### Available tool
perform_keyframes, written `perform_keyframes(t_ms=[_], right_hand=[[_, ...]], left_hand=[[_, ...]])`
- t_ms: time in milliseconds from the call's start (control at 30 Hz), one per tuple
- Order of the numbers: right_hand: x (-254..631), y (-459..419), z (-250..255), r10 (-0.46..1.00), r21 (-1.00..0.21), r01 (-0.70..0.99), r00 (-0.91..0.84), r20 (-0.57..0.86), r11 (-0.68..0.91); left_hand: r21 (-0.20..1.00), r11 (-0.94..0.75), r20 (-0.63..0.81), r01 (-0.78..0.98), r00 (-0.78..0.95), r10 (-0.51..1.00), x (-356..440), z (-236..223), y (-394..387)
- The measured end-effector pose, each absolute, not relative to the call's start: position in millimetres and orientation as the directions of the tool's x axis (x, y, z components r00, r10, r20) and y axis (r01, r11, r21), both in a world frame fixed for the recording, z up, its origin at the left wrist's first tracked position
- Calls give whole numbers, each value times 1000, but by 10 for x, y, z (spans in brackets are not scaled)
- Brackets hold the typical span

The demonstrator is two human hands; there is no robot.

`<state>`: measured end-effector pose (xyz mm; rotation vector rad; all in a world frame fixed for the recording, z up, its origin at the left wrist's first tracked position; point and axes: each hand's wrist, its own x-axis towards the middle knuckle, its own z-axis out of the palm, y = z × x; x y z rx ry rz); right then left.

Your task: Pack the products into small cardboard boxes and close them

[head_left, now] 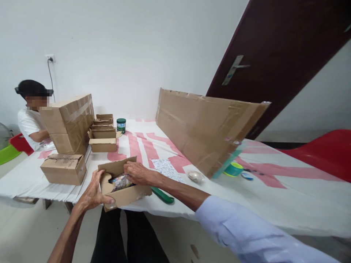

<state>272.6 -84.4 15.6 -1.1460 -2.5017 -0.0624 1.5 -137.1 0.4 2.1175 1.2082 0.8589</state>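
A small cardboard box (128, 197), its top open, was held at the near edge of the table, left of centre in the lower half of the frame. Its left end was gripped by the left hand (93, 191), the fingers spread along the outside and the thumb pressed on the front side. The right hand (139, 173) was placed over the box's right part, beside the raised back flap; its fingers were curled, and whether anything was pinched between them cannot be told. Colourful wrapped contents (120, 182) were partly seen inside.

Just right of the box, a green object (163, 196) was laid on the white cloth (263, 208), which was patterned with pinkish-red bands. Farther right, a printed sheet (166, 168) and a small, round, pale object (195, 177) were seen near a large cardboard panel (203, 128), propped upright right of centre. A teal roll (233, 169) was placed by its lower right corner. At left, a closed carton (63, 170) was set in front of taller cartons (68, 124), with open boxes (102, 145) and a green tub (121, 125) beyond. At the far left, another person (29, 124) was partly hidden by the cartons.
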Motion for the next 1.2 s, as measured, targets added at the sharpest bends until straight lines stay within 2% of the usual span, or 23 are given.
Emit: perform_keyframes(t_ms=[67,100,267,367,467,567,667,767,867,1000,1100,1200], right_hand=[[2820,-902,379,712,-117,720,-623,323,684],[2874,-927,486,713,-170,705,-614,340,688],[3155,-998,798,803,-563,573,-426,417,596],[3260,-1008,816,881,-777,426,-311,356,464],[3277,-1013,795,922,-900,260,-265,282,349],[3217,-1021,766,937,-945,156,-253,242,287],[3138,-1054,734,938,-968,45,-261,228,247],[3091,-1117,712,913,-969,-154,-334,235,193],[3055,-1151,708,856,-935,-298,-414,309,194],[2961,-995,721,856,-911,-311,-355,377,272],[2879,-728,701,922,-913,-306,-193,336,269],[2820,-471,609,958,-928,-296,-103,267,227]], left_hand=[[714,-448,255,539,396,882,-1,-1,-1322],[710,-445,250,545,395,884,-10,-3,-1295],[693,-443,254,569,383,888,-64,42,-1207],[650,-489,338,581,356,871,-29,181,-1254],[597,-578,438,556,378,816,101,391,-1361],[609,-641,485,467,421,767,248,577,-1440],[702,-615,484,359,392,782,305,664,-1435],[813,-525,470,254,246,847,269,688,-1374],[874,-458,453,163,71,889,238,760,-1302],[885,-458,459,89,6,888,287,949,-1160],[901,-428,428,74,15,904,336,1034,-997],[926,-367,367,88,26,930,346,984,-855]])
